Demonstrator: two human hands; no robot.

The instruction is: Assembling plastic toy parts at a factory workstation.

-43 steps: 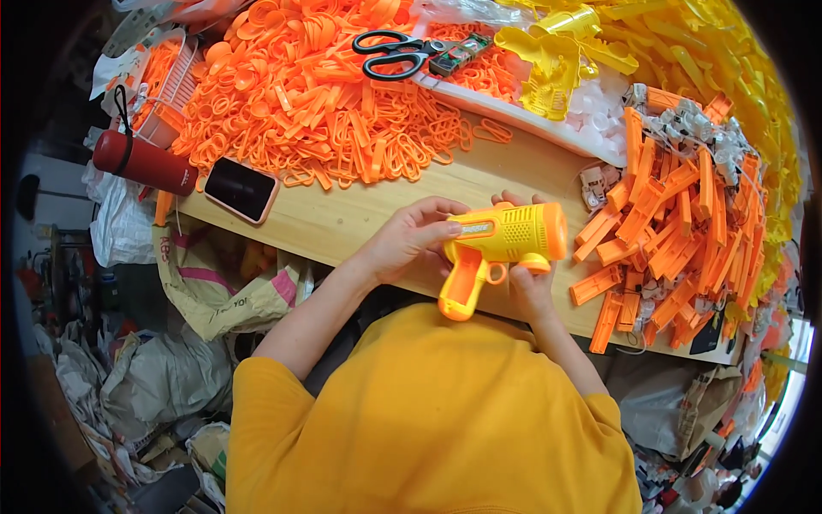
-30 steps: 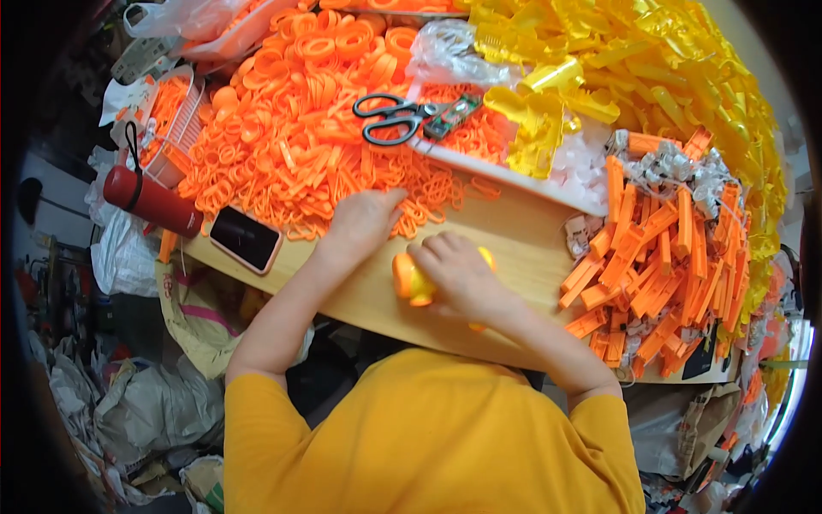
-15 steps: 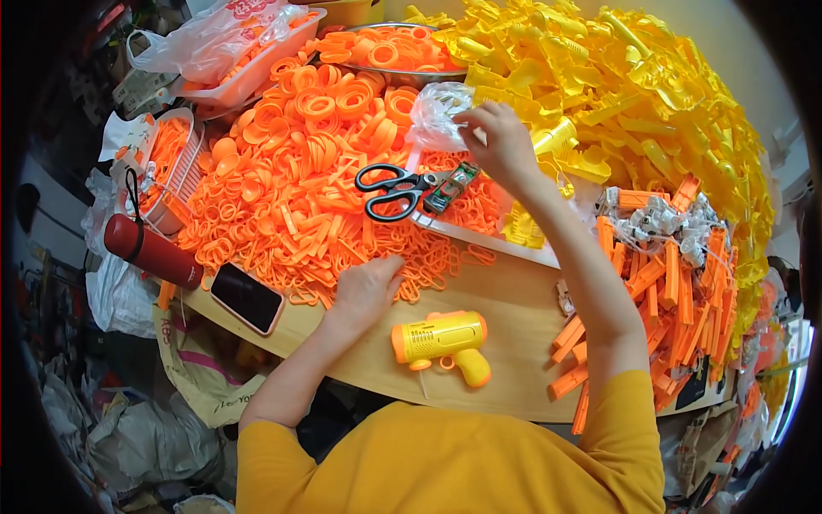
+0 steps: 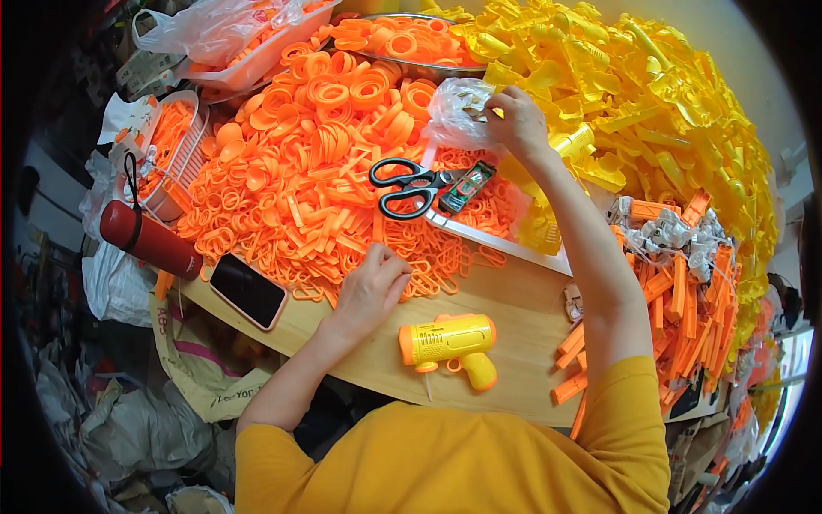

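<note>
My right hand (image 4: 519,122) reaches over a small clear plastic bag (image 4: 454,116) holding small pale pieces. Its fingertips are pinched together at the bag's right side; anything between them is too small to make out. At the near edge of the orange heap, my left hand (image 4: 373,287) rests with curled fingers, and what they hold, if anything, is hidden. A yellow and orange toy gun (image 4: 449,349) lies on its side on the table in front of me. Black-handled scissors (image 4: 411,187) lie on the orange pieces, beside a small green-windowed object (image 4: 467,188).
Orange plastic parts (image 4: 291,197) spread across the left and middle. Yellow shells (image 4: 634,103) pile high at the back right. Orange pieces with wired silver-white parts (image 4: 676,274) are heaped at the right. A phone (image 4: 248,291) and red flask (image 4: 151,241) are on the left; a white tray (image 4: 505,241) is central.
My right hand has come down to the bag's side, its fingers drawing together. My left hand stays by the heap, its fingers shifting slightly. The whole view has moved a little.
</note>
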